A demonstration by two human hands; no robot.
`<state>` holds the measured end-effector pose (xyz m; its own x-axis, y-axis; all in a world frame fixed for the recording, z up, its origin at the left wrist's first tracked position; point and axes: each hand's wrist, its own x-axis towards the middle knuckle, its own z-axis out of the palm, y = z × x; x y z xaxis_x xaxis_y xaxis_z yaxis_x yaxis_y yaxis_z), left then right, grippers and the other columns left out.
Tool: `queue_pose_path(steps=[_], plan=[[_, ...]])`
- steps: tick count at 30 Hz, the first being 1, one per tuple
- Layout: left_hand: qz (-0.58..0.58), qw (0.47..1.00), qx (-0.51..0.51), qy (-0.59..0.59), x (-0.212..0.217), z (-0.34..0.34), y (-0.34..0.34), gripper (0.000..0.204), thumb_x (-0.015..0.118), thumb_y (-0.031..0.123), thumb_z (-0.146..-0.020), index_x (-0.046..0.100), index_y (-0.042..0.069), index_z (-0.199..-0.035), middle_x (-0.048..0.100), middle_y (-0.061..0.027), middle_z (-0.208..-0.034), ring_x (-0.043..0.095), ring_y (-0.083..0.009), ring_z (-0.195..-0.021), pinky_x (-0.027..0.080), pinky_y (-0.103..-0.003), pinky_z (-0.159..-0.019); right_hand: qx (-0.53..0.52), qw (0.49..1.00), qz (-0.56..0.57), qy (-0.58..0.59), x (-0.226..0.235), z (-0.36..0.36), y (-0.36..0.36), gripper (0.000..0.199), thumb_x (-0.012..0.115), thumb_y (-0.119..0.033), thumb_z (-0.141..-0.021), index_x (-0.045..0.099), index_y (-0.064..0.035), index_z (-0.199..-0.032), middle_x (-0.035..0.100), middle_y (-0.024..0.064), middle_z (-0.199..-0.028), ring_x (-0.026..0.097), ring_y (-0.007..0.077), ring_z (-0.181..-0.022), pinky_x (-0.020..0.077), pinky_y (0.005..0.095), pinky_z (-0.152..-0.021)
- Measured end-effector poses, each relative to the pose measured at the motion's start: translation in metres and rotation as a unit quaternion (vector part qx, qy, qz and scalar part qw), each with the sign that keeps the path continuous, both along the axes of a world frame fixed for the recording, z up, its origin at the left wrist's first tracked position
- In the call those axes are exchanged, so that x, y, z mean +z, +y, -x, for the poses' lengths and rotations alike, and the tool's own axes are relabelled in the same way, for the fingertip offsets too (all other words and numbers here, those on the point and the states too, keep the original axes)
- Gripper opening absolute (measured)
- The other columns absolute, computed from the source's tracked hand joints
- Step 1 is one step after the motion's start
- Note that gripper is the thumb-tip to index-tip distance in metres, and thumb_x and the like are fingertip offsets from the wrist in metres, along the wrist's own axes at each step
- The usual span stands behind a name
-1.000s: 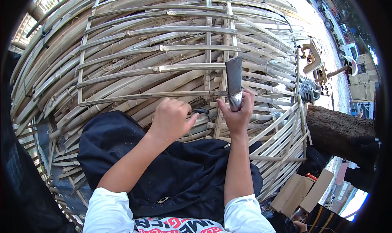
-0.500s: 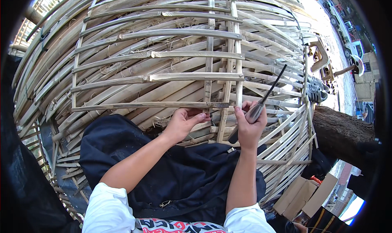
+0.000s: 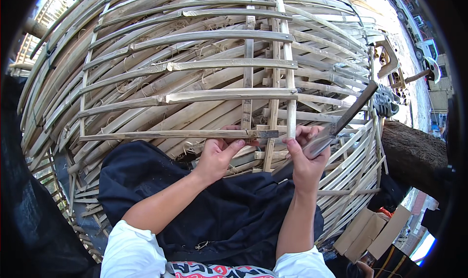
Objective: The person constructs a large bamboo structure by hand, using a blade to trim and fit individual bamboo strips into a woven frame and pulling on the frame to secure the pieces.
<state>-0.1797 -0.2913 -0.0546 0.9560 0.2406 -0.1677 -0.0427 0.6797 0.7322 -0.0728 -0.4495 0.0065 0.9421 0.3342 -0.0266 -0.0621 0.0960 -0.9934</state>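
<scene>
A frame of pale bamboo strips lies in front of me, with several crosswise slats (image 3: 229,94) over lengthwise strips. My left hand (image 3: 217,156) is closed around the nearest crosswise slat (image 3: 170,134), thumb on the near side and fingertips behind it. This slat's dark right end stops short of the right lengthwise strip (image 3: 291,115). My right hand (image 3: 310,163) is wrapped around a long, knife-like tool (image 3: 355,108), which slants up to the right. Its thumb touches the lower end of that lengthwise strip. Blur hides where the tool's handle meets its blade.
Beneath the frame is a big heap of split bamboo (image 3: 195,112). Dark cloth (image 3: 219,205) covers my lap. To the right are a thick log (image 3: 414,144), an open cardboard box (image 3: 365,231) and a metal clamp-like piece (image 3: 387,58).
The tool has turned, showing a broader face, and reaches farther right. My right hand has shifted slightly right and down. The nearest slat sits slightly lower, its right end nearer the lengthwise strip.
</scene>
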Motion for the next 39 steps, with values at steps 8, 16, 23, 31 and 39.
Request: queue_pose_path(steps=[8,16,23,31,39], plan=[[-0.011,0.999,0.028,0.016,0.001,-0.002,0.002,0.028,0.052,-0.001,-0.099,0.054,-0.002,-0.127,0.065,-0.018,-0.119,0.062,-0.0316,-0.114,0.045,-0.049,-0.107,-0.001,0.999,0.033,0.026,-0.013,-0.001,0.0,0.037,0.071,0.008,-0.082,0.045,-0.0052,-0.106,0.057,0.0075,-0.097,0.06,0.0129,-0.088,0.0519,0.027,-0.079],[0.044,0.998,0.032,0.033,-0.004,-0.007,0.007,0.041,0.054,-0.003,-0.095,0.048,-0.002,-0.135,0.061,-0.0173,-0.127,0.058,-0.0303,-0.121,0.041,-0.047,-0.113,-0.003,0.998,0.048,0.036,-0.023,-0.004,0.003,0.037,0.071,0.007,-0.082,0.045,-0.0053,-0.105,0.056,0.0064,-0.096,0.059,0.0119,-0.087,0.0498,0.0249,-0.077],[0.113,0.993,-0.005,0.035,0.014,-0.007,0.009,0.057,0.062,-0.005,-0.089,0.042,0.0,-0.142,0.056,-0.0159,-0.136,0.056,-0.0276,-0.125,0.039,-0.044,-0.115,-0.005,0.999,0.042,0.006,-0.017,-0.002,-0.004,0.037,0.071,0.007,-0.082,0.045,-0.0052,-0.105,0.057,0.0067,-0.096,0.059,0.0119,-0.087,0.0498,0.0241,-0.076],[0.022,0.998,-0.035,0.037,0.001,-0.005,0.016,0.066,0.064,-0.005,-0.088,0.036,0.003,-0.147,0.056,-0.0154,-0.136,0.056,-0.0283,-0.126,0.041,-0.046,-0.112,-0.024,0.997,0.045,0.06,-0.025,-0.005,0.006,0.038,0.071,0.007,-0.082,0.044,-0.0057,-0.107,0.057,0.0067,-0.094,0.06,0.0123,-0.084,0.0504,0.0244,-0.073],[0.107,0.991,-0.051,0.059,-0.007,-0.005,0.017,0.058,0.055,-0.002,-0.094,0.035,0.006,-0.148,0.056,-0.0173,-0.136,0.053,-0.0313,-0.129,0.038,-0.047,-0.114,-0.038,0.995,0.086,0.042,-0.043,-0.009,0.012,0.034,0.071,0.006,-0.083,0.046,-0.0049,-0.104,0.059,0.0057,-0.09,0.058,0.0083,-0.071,0.0472,0.0222,-0.061]])
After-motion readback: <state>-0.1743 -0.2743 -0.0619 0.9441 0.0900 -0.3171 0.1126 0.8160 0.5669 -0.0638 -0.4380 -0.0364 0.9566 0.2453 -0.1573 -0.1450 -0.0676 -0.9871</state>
